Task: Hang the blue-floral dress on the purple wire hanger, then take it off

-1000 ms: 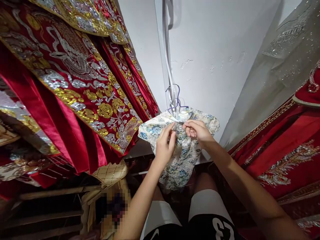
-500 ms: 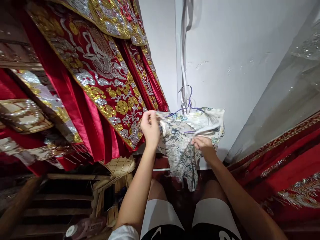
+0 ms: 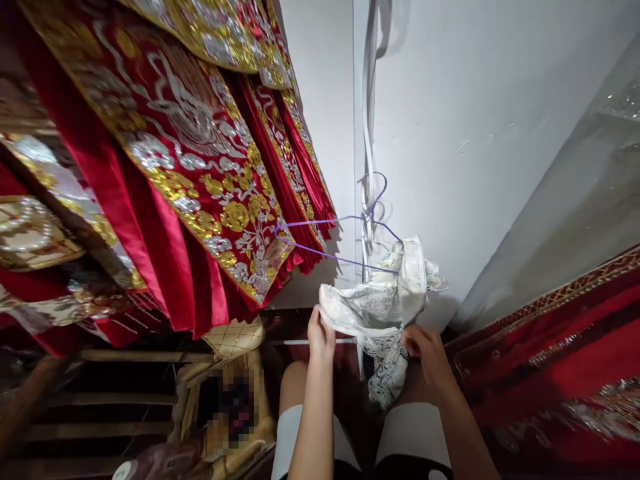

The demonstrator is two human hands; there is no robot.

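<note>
A pale patterned garment (image 3: 370,307) hangs partly off a purple wire hanger (image 3: 325,221). The hanger's left arm is bare, while its right end goes into the cloth. My left hand (image 3: 321,333) pinches the garment's left edge. On the right, my right hand (image 3: 423,347) is closed on the lower right edge of the same garment. The garment's upper edge droops between both hands, and its lower part dangles below in folds. Above, the hanger's hook sits by a white strap (image 3: 367,120) that runs down the wall.
Red cloth with gold and silver embroidery (image 3: 215,173) hangs at the left, close to the hanger. A bamboo rack (image 3: 125,357) and a bottle (image 3: 160,460) stand below it. Red garments under clear plastic (image 3: 540,220) are on the right, and a white wall (image 3: 450,100) is behind.
The garment's left side has come off the hanger, baring its left arm. Both hands have moved down with the cloth, the left one also slightly right.
</note>
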